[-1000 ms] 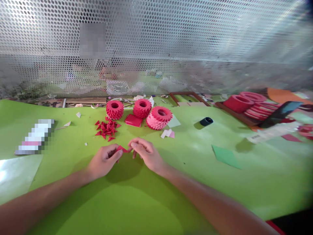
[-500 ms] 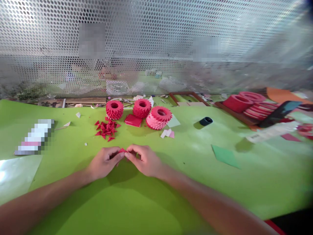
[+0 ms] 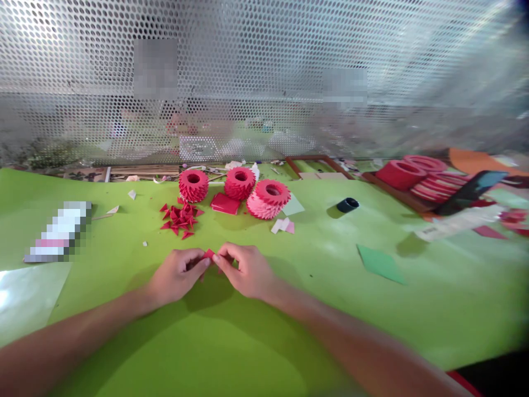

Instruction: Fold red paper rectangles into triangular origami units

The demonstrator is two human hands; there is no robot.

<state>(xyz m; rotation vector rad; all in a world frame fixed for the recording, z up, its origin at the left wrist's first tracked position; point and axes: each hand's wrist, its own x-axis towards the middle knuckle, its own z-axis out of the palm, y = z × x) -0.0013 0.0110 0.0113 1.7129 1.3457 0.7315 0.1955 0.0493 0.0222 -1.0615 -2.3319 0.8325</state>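
A small red paper piece is pinched between my left hand and my right hand, above the green table. Both hands have thumb and fingers closed on it, one at each side. Beyond my left hand lies a pile of folded red paper triangles. A stack of red paper sits to the right of the pile. Behind and beside them stand two red paper rings and a red and pink one.
On the green table, a dark roll and a green paper lie to the right. A blurred-out phone-like object lies at the left. A brown tray holds red rolls at the far right.
The fingertips of both hands have moved slightly apart, and more of the red paper piece shows between them. The things on the table stay in place.
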